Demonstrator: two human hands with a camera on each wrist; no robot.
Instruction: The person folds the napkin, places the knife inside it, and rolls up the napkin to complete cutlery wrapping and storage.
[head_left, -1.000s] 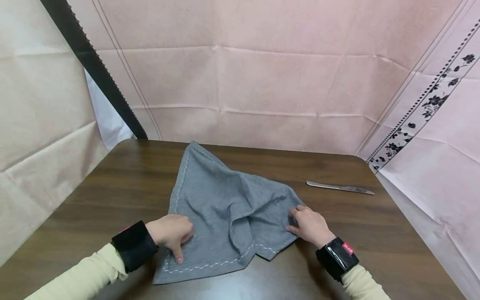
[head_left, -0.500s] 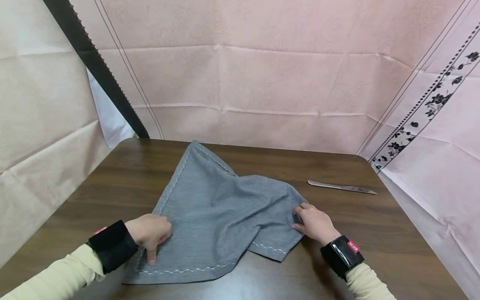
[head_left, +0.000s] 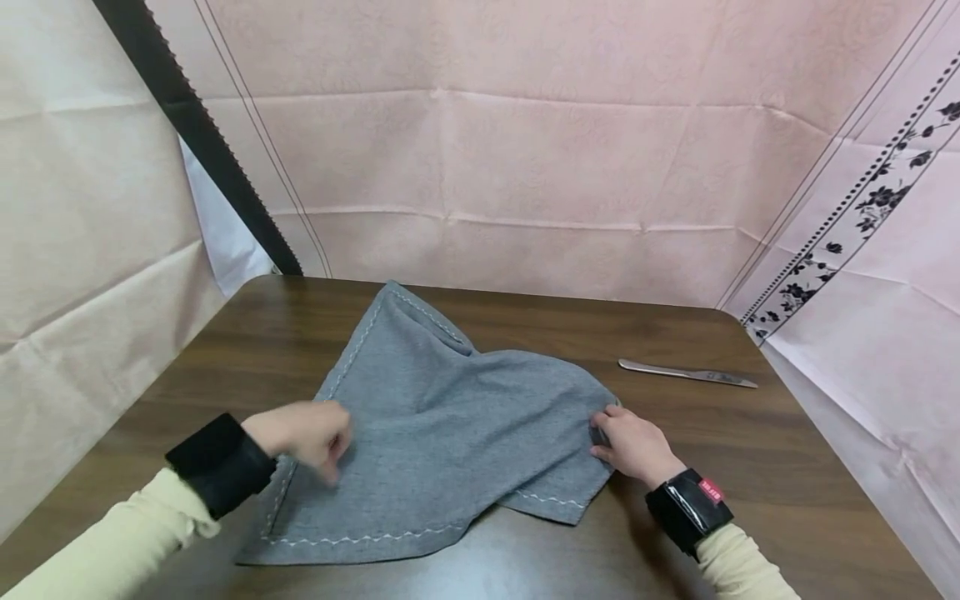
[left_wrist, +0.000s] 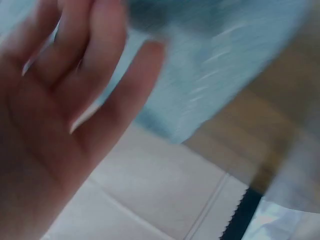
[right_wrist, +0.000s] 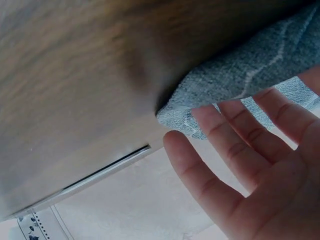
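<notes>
A grey-blue cloth (head_left: 427, 458) with a white stitched border lies rumpled on the table, one corner pointing to the back. Its right part is folded in, with a slanting fold near the front. Over its left side hovers my left hand (head_left: 311, 437), blurred, its fingers loosely bent and holding nothing in the left wrist view. At the cloth's right end my right hand (head_left: 633, 442) holds the edge between fingers and thumb. In the right wrist view the fingertips of the right hand (right_wrist: 250, 145) disappear behind the cloth edge (right_wrist: 230, 75).
A table knife (head_left: 688, 373) lies on the brown wooden table (head_left: 187, 400) behind the right hand. Pale cloth sheets (head_left: 525, 167) hang behind and beside the table, one bearing a black flower band (head_left: 873, 204).
My left hand drew the cloth's front left corner leftwards, smoothing creases, then lifted off it and moved slightly back. My right hand stayed at the right edge, shifting a little to the right.
</notes>
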